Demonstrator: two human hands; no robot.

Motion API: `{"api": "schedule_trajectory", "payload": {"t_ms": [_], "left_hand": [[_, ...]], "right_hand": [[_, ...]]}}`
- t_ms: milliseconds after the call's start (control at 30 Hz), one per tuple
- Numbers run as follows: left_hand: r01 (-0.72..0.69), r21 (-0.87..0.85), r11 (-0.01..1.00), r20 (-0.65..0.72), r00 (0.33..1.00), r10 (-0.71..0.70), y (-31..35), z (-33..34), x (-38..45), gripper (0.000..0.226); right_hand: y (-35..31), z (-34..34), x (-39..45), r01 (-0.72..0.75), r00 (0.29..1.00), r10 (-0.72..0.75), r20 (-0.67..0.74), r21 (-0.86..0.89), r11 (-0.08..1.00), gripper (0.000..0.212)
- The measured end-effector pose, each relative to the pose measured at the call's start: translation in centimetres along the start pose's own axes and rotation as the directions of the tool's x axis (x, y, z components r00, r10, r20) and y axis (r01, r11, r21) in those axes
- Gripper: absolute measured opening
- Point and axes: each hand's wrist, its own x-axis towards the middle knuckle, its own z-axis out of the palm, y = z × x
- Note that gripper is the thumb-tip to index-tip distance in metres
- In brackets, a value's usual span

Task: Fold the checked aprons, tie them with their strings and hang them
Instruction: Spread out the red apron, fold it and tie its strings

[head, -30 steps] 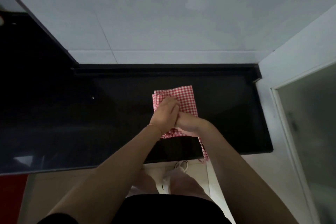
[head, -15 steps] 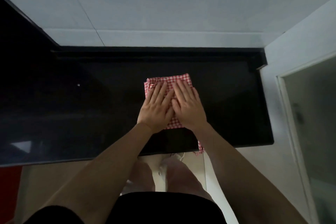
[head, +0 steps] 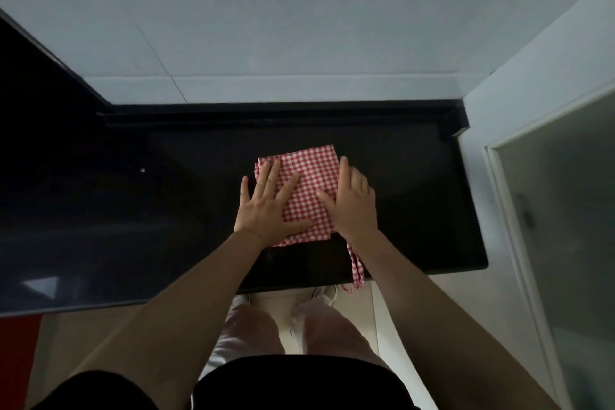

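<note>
Both hands, left (head: 266, 206) and right (head: 353, 201), lie spread flat on the folded checked apron (head: 304, 191) mid-surface (head: 416, 210); smooth outward evenly, then gather the string (head: 356, 265) dangling at five o'clock.

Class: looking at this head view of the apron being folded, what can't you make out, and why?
- Apron sides: under the left hand and right hand.
- String start: behind the right wrist.
- Layers in the fold: hidden beneath the top layer.
- Left counter: too dark.

Left hand (head: 266, 206) and right hand (head: 354, 205) lie flat, fingers straight.
</note>
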Motion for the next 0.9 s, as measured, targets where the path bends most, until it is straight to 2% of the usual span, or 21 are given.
{"api": "schedule_trajectory", "payload": {"t_ms": [67,133,200,233,267,333,400,467,567,700,767,900], "left_hand": [[0.032,-0.023,0.999,0.009,0.999,-0.032,0.5,-0.1,0.0,0.104],[0.045,-0.038,0.998,0.020,0.999,-0.044,1.0,0.0,0.0,0.104],[0.055,-0.034,0.998,0.021,0.998,-0.055,1.5,0.2,-0.1,0.104],[0.058,-0.036,0.998,0.023,0.998,-0.057,1.6,0.2,0.0,0.105],[0.061,-0.044,0.997,0.024,0.998,-0.060,1.8,0.2,0.0,0.105],[0.070,-0.046,0.996,0.024,0.997,-0.069,2.1,0.3,0.2,0.108],[0.084,-0.054,0.995,0.033,0.996,-0.083,2.1,0.3,0.2,0.114],[0.089,-0.036,0.995,0.047,0.995,-0.087,2.3,0.2,0.4,0.116],[0.077,-0.051,0.996,0.056,0.996,-0.074,2.3,-0.1,0.5,0.119],[-0.044,-0.240,0.970,-0.026,0.999,0.039,-0.6,-0.2,-1.1,0.111],[-0.078,-0.197,0.977,-0.027,0.997,0.074,-1.9,0.2,-2.2,0.107],[-0.017,-0.180,0.984,0.011,1.000,0.019,-1.0,0.2,-2.1,0.100]], "right_hand": [[-1.2,-1.0,0.4,-0.206,0.977,0.194,0.089,0.158,0.966,0.081],[-1.9,-1.9,1.5,-0.447,0.888,0.385,0.250,0.283,0.848,0.075],[-2.5,-2.7,2.5,-0.596,0.790,0.483,0.378,0.286,0.750,0.073],[-2.9,-2.9,2.8,-0.613,0.768,0.495,0.406,0.245,0.751,0.071],[-3.4,-2.9,2.9,-0.592,0.777,0.488,0.396,0.197,0.782,0.068],[-4.4,-2.7,2.6,-0.491,0.846,0.442,0.298,0.113,0.864,0.062],[-6.0,-2.2,1.1,-0.340,0.925,0.331,0.185,0.016,0.940,0.060],[-7.3,-1.7,-0.6,-0.199,0.969,0.213,0.126,-0.115,0.973,0.065],[-7.6,-1.1,-1.4,-0.159,0.982,0.175,0.068,-0.194,0.968,0.062],[-7.3,-1.9,-0.9,-0.190,0.980,0.197,0.012,-0.213,0.958,0.046],[-8.3,-2.0,-1.1,-0.154,0.987,0.158,-0.002,-0.242,0.958,0.049],[-10.9,-1.0,-2.4,-0.001,0.999,-0.012,-0.052,-0.244,0.970,0.057]]}}
